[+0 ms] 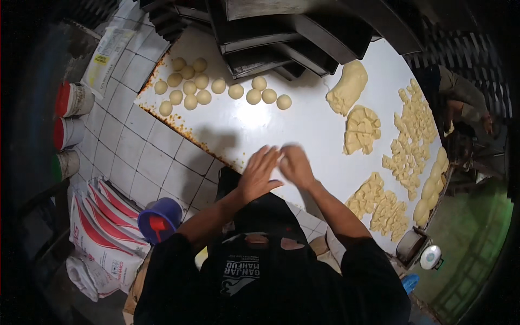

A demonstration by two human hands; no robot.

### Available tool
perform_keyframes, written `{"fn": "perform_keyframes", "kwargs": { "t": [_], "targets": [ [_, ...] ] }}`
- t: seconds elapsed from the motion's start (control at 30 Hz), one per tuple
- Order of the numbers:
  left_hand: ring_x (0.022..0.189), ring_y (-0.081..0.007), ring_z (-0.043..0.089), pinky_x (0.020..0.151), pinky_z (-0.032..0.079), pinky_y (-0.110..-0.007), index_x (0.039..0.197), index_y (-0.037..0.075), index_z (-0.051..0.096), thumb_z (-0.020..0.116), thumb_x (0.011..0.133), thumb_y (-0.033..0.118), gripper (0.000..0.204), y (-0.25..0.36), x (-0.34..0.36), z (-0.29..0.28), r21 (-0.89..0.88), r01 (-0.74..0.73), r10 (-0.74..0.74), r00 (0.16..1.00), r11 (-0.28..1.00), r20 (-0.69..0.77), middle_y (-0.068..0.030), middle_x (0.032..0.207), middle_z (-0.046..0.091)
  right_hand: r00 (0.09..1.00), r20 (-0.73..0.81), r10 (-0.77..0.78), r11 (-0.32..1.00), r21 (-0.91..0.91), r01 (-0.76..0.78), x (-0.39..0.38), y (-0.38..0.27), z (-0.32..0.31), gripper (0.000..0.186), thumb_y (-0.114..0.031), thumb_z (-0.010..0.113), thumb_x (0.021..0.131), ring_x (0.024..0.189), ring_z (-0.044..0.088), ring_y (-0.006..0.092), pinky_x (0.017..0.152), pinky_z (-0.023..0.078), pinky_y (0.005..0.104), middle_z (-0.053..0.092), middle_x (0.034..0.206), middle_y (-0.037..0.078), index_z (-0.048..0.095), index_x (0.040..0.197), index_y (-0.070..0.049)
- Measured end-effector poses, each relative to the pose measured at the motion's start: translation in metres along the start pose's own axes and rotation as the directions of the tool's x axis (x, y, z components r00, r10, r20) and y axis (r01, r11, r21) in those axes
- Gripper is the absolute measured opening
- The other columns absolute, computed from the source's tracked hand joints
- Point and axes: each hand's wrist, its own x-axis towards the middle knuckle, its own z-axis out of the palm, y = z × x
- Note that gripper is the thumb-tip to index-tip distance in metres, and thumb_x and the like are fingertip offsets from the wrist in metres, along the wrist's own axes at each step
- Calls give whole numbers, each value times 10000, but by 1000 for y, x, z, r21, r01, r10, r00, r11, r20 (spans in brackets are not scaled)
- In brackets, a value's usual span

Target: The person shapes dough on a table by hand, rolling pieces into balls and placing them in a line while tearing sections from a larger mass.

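Observation:
Over the near edge of the white table [303,130], my left hand [259,172] lies with its fingers stretched out and its thumb apart. Right beside it, my right hand [296,166] is curled and a little blurred by motion; anything under its palm is hidden. The fingertips of the two hands almost meet. Beyond them, several round dough balls [189,88] sit at the far left, with more spread toward the middle. To the right are a large dough lump [348,86] and a scored dough piece [362,130].
Many cut dough pieces [409,141] cover the table's right side, with another cluster [374,200] nearer me. Long dough rolls [431,187] line the right edge. Dark metal pans [271,46] stack at the back. Left are sacks [108,233] and a blue bucket [160,216]. A person [460,95] is at right.

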Motion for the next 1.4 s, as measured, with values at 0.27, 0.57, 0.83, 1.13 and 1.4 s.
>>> {"fn": "perform_keyframes", "kwargs": {
  "t": [0.27,0.57,0.83,1.13,1.4],
  "targets": [
    [1307,-449,590,1131,465,-540,1336,7,635,758,935,142,440,2,-59,-19,-5,161,-161,987,987,-17,-234,1404,636,980,-157,-121,985,-137,100,13,3,42,311,-220,878,828,924,567,371,831,434,499,601,960,147,607,857,-69],
    [1276,-415,645,1092,529,-495,1306,24,667,734,962,104,360,27,-85,-33,-16,195,-196,979,981,-60,-205,1367,676,983,-177,-47,987,-160,18,-3,16,21,306,-291,880,833,978,598,355,849,464,499,660,999,117,668,892,-78],
    [1195,-419,678,1020,570,-469,1292,17,682,740,952,88,352,-6,-85,-41,-40,170,-172,985,985,-33,-208,1355,670,941,-336,48,965,-226,-130,32,20,12,237,-175,824,881,940,572,370,833,437,517,617,942,142,621,892,-51],
    [1282,-402,653,1082,543,-457,1364,45,654,713,978,59,390,18,-83,-33,-32,201,-200,979,979,26,-207,1343,669,890,58,452,473,831,-294,23,15,6,792,-562,302,1176,1390,584,316,1251,358,424,693,1355,251,271,1642,77],
    [1145,-394,709,965,585,-432,1306,18,650,743,924,-30,396,43,-98,-41,-20,190,-191,981,982,-43,-206,1268,701,872,112,477,359,880,-310,12,-7,10,714,-335,589,1134,1537,478,325,1267,373,416,584,1568,223,296,1644,70]
  ]
}}
